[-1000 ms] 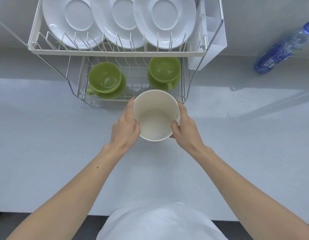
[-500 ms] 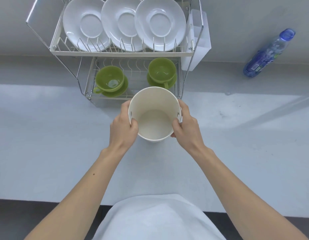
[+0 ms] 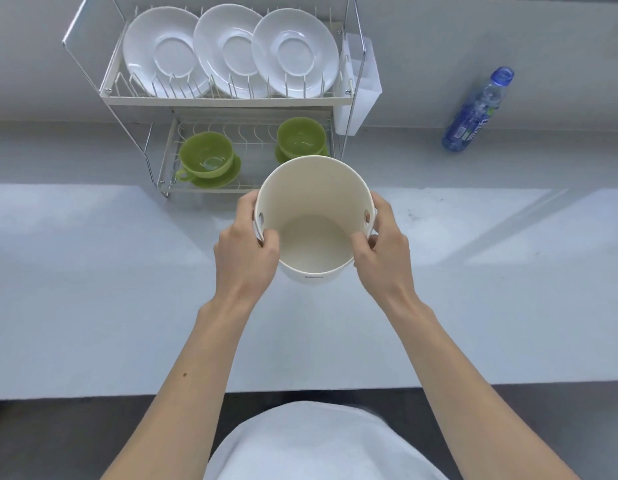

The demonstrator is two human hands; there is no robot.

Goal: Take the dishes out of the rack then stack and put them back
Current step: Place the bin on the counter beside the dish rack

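Above the pale grey surface (image 3: 93, 271), held in mid-air just in front of the dish rack (image 3: 228, 98): a cream round bucket (image 3: 312, 209), mouth up and tipped toward the camera, inside bare. Gripped at the near rim from both sides. Left hand (image 3: 247, 252) closed on the left wall, thumb hooked over the rim into the inside, fingers wrapped around the outside beside a small slot in the wall. Right hand (image 3: 383, 251) closed likewise on the right wall, thumb inside, fingers outside near the matching slot.

On the rack's upper tier: three white saucers (image 3: 228, 50) standing on edge in a row between the wires, faces toward the camera, each overlapping the next. On the lower tier: a green cup on its green saucer at left (image 3: 205, 159), handle pointing toward the near left, and a second green cup and saucer at right (image 3: 300, 136), partly hidden behind the bucket's far rim. Hung on the rack's right end: a white cutlery holder (image 3: 364, 88).

Well apart to the right, near the wall: a blue plastic bottle (image 3: 478, 110), cap on. At the bottom edge: white clothing of the person, both forearms bare.
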